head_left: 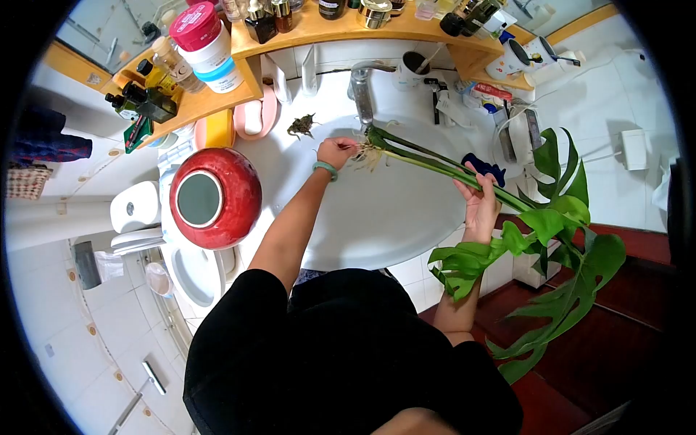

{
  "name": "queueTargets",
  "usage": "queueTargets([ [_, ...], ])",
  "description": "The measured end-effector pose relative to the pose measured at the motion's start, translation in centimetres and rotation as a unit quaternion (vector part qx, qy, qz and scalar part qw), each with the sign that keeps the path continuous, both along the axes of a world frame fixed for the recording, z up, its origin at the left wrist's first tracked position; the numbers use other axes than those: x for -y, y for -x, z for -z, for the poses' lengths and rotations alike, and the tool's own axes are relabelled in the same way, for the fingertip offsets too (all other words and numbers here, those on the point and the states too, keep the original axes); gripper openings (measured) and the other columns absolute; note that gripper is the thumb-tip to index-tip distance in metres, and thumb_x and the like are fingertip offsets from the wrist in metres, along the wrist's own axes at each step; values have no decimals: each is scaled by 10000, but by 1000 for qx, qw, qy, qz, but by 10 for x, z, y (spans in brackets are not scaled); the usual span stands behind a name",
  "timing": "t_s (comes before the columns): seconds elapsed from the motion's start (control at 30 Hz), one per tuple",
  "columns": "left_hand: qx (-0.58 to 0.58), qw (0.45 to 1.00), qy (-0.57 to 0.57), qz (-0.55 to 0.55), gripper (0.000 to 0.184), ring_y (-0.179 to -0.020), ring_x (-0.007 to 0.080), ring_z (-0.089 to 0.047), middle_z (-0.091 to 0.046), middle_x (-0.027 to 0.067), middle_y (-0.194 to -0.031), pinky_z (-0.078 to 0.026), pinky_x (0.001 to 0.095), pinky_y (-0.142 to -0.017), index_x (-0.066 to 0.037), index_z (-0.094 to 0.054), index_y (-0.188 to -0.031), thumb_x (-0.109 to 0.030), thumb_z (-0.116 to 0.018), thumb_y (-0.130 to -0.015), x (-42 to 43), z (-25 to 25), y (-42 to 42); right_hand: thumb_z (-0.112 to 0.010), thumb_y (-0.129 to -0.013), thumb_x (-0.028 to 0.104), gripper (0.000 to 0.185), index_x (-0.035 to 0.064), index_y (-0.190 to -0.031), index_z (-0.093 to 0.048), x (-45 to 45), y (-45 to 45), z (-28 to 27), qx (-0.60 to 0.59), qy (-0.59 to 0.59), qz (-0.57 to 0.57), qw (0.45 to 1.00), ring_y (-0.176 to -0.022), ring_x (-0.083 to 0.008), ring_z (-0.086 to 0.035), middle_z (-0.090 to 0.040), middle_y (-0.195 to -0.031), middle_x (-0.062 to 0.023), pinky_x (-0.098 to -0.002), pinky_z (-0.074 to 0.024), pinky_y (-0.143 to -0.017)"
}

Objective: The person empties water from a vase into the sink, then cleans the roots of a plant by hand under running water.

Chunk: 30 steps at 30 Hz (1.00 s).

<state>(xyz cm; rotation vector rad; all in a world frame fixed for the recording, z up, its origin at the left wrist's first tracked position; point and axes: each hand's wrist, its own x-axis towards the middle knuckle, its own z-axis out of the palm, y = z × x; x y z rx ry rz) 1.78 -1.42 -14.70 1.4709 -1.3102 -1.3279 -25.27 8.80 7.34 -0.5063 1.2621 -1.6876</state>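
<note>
Above the white sink (391,225), someone's left hand (337,153) pinches at the pale roots (372,154) of a leafy plant (547,223), while the right hand (481,203) grasps its green stems by the right edge, leaves spilling beyond. A red pot (243,190) sits bottom-up near the left edge; a dark clump (301,126) lies toward the back left corner.

No word, brand or number could be read. Pale marks showed on the lid of the pink-lidded jar (196,27), too small to decipher. Any print on the yellow bottle (163,78) and the red-and-white tube (491,91) was likewise illegible at this resolution.
</note>
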Motion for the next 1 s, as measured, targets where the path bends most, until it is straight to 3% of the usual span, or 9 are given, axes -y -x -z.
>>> queueTargets([
  [0.13, 26, 999, 23, -2, 152, -677, 79, -599, -661, 44, -755, -487, 224, -637, -8, -665, -848, -86, -692, -721, 0, 2, -6, -541, -774, 11, 100, 28, -795, -445, 0, 1, 3, 9, -1, -14, 1000, -911, -387, -597, -540, -1049, -299, -436, -559, -728],
  [0.4, -68, 997, 26, -32, 160, -651, 99, -603, -656, 36, -712, -483, 241, -624, -49, -677, -833, -144, -695, -706, -3, 7, -19, -537, -781, 8, 95, 24, -806, -447, 1, 6, 7, 35, 10, -21, 999, -920, -395, -590, -536, -1053, -304, -451, -554, -737],
  [0.53, -61, 997, 29, -32, 152, -646, 111, -611, -660, 47, -722, -482, 246, -621, -53, -678, -826, -137, -697, -701, -5, 6, -23, -527, -782, -4, 99, 17, -828, -442, 1, 6, 6, 37, 0, -11, 999, -914, -399, -590, -533, -1055, -307, -452, -557, -730],
  [0.6, 74, 997, 14, -16, 142, -645, 132, -621, -663, 67, -738, -486, 255, -623, -59, -679, -814, -139, -699, -698, -8, -1, -27, -525, -782, -6, 102, 14, -835, -441, 0, 7, 5, 37, -2, -11, 999, -913, -401, -590, -531, -1058, -307, -452, -558, -727],
  [0.73, 102, 994, 39, -16, 134, -630, 175, -624, -655, 79, -731, -489, 272, -615, -73, -680, -811, -140, -699, -697, -11, -5, -41, -535, -788, 10, 120, 42, -828, -427, 0, 11, 1, 35, 13, -12, 999, -902, -384, -597, -536, -1059, -289, -436, -564, -712],
  [0.83, 201, 972, 87, -91, 125, -620, 204, -611, -643, 74, -727, -482, 286, -599, -78, -679, -807, -140, -696, -700, -15, -26, -50, -543, -792, 23, 140, 75, -822, -416, 0, 13, 0, 14, 12, 0, 1000, -901, -368, -601, -539, -1066, -273, -429, -567, -701],
  [0.9, 173, 949, 198, -172, 131, -584, 189, -581, -617, 70, -715, -471, 272, -566, -62, -673, -805, -107, -710, -688, -17, -53, -53, -543, -794, 24, 146, 78, -827, -412, 1, 14, 0, -2, 13, 5, 1000, -910, -367, -598, -532, -1079, -274, -429, -565, -704],
  [0.93, 174, 949, 199, -172, 131, -584, 189, -581, -617, 70, -715, -471, 272, -566, -62, -673, -805, -107, -710, -688, -15, -65, -55, -542, -787, 14, 139, 47, -837, -416, 1, 14, 0, -4, 18, 3, 1000, -909, -376, -597, -530, -1073, -289, -428, -562, -721],
  [1.0, 241, 903, 282, -215, 136, -649, 188, -577, -605, 89, -780, -467, 284, -589, -60, -677, -797, -102, -719, -674, -10, -87, -60, -541, -780, 5, 137, 16, -846, -421, 1, 15, 1, -6, 23, 0, 1000, -908, -384, -596, -528, -1067, -303, -428, -558, -739],
])
